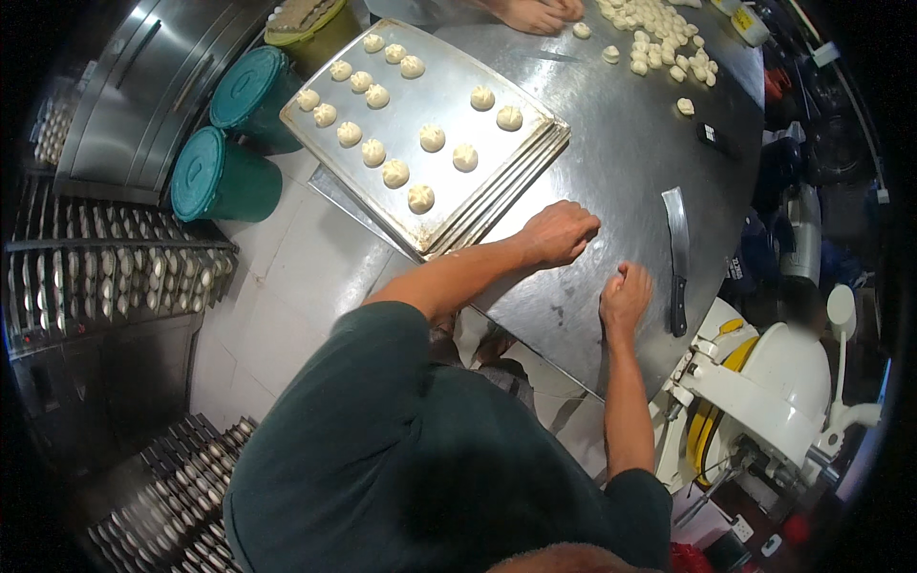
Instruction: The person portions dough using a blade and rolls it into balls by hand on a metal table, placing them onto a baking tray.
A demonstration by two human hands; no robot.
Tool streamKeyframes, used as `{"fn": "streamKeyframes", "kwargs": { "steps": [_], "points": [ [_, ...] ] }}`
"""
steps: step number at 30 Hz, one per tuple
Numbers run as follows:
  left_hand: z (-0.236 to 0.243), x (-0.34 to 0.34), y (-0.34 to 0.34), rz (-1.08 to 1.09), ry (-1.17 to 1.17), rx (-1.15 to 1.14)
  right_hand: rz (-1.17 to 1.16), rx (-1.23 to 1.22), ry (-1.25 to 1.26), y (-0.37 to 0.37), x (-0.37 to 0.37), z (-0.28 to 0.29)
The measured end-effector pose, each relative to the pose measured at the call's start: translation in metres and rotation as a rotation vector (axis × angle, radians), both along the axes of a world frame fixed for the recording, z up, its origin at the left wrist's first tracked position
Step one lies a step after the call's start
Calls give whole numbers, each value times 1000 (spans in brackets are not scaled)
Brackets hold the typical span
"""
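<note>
Head view: the left hand [559, 232] and right hand [626, 294] hold their fingers curled above the metal tabletop [592, 143]; I cannot tell if they pinch anything. Ahead-left of the left fingers, a stack's top baking tray [435, 100] carries dough buns [395, 173]. Farther left, lids hide the green bins' [227, 172] contents. Right of the right fingers lies a black-handled knife [679, 253].

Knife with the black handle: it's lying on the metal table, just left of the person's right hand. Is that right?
No, the side is wrong. The head view shows the knife on the metal table, to the right of the person's right hand.
</note>
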State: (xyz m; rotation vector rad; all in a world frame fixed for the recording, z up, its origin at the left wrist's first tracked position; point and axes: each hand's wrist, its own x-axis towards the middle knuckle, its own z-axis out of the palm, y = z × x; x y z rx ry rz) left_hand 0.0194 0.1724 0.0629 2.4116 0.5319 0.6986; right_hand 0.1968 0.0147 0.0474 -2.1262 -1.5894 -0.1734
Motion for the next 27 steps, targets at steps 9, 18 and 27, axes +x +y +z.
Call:
{"fn": "streamKeyframes", "kwargs": {
  "steps": [9,18,27],
  "points": [
    [-11,-56,-34,-91,-67,-151,245,-90,140,-86,-7,-2],
    [6,10,1,41,64,-33,-7,81,90,19,8,-8],
    [-11,-56,-26,-104,82,-96,317,-27,175,-85,8,4]
  ]
}}
